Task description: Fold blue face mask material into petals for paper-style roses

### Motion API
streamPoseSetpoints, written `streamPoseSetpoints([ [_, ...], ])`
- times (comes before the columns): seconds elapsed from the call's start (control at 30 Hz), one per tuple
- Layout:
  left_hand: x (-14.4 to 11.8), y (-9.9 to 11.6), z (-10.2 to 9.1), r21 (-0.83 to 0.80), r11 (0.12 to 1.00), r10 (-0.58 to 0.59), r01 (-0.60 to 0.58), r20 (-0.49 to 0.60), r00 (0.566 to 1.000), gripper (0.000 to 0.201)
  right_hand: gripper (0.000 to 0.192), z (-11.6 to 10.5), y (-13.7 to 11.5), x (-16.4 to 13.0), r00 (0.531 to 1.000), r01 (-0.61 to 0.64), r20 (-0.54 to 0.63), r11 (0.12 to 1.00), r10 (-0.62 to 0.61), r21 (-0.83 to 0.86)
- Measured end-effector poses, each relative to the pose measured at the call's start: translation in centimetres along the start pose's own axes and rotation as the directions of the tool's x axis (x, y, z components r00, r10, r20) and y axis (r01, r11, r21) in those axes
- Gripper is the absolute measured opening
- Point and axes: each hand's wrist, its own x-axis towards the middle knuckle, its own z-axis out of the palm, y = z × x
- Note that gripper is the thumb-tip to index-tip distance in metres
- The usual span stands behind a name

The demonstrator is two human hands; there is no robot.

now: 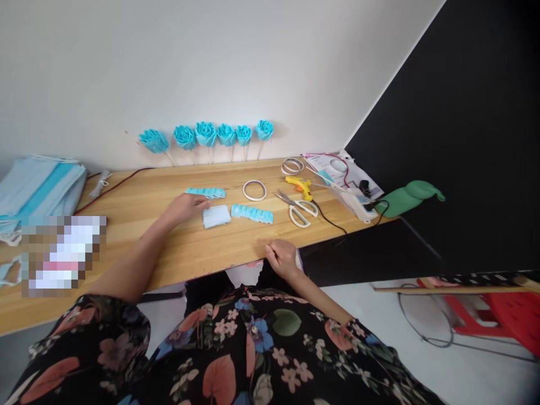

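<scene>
- The folded light-blue mask piece (216, 216) lies flat on the wooden table (139, 225), near its middle, between two pleated blue strips: one (206, 193) just behind it, one (252, 214) just to its right.
- The left hand (185, 207) rests palm down with its fingertips touching the piece's left edge; the fingers lie loose and close on nothing.
- The right hand (282, 257) sits loosely curled on the table's near edge, well apart from the piece, holding nothing that shows.
- Judging from this, the work is at the point of taking up the next piece; a lift would call for a pinch at the edge, as it is thin and floppy.
- Further right lie a tape ring (254, 190), scissors (296, 208) and a yellow glue gun (300, 186).
- Six blue roses (206, 134) lean against the wall; a stack of masks (37, 183) sits far left.
</scene>
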Motion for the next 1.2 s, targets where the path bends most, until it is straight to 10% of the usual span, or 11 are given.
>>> streamPoseSetpoints([
  [0.3,-0.3,7.3,-1.7,-0.172,0.977,0.134,-0.128,0.022,0.991,0.041,0.043,-0.1,-0.1,0.0,0.998,-0.017,0.064,0.999,0.015,0.029],
  [0.47,3.8,11.6,1.9,0.013,0.905,0.423,-0.426,0.088,0.902,0.031,0.033,-3.6,1.4,2.5,0.95,0.061,0.296,0.988,-0.102,0.145],
  [0.67,8.1,13.9,6.8,0.337,0.897,0.262,-0.284,0.111,0.959,0.032,0.018,-7.3,7.3,5.7,0.953,-0.218,0.19,0.969,0.236,-0.114],
  [0.9,8.1,13.2,4.9,-0.289,0.941,0.226,-0.175,0.155,0.962,0.02,0.029,-6.0,10.9,5.8,0.886,-0.25,0.267,0.876,0.379,-0.412],
  [1.03,5.2,13.7,2.0,-0.867,0.494,0.292,-0.062,0.098,0.951,0.026,0.035,-5.6,11.2,6.1,0.887,-0.232,0.273,0.872,0.372,-0.431],
  [1.2,2.0,13.9,0.8,-0.943,0.333,0.222,0.006,0.085,0.971,0.02,0.041,-6.7,11.5,7.1,0.878,-0.437,0.157,0.891,0.453,-0.125],
])
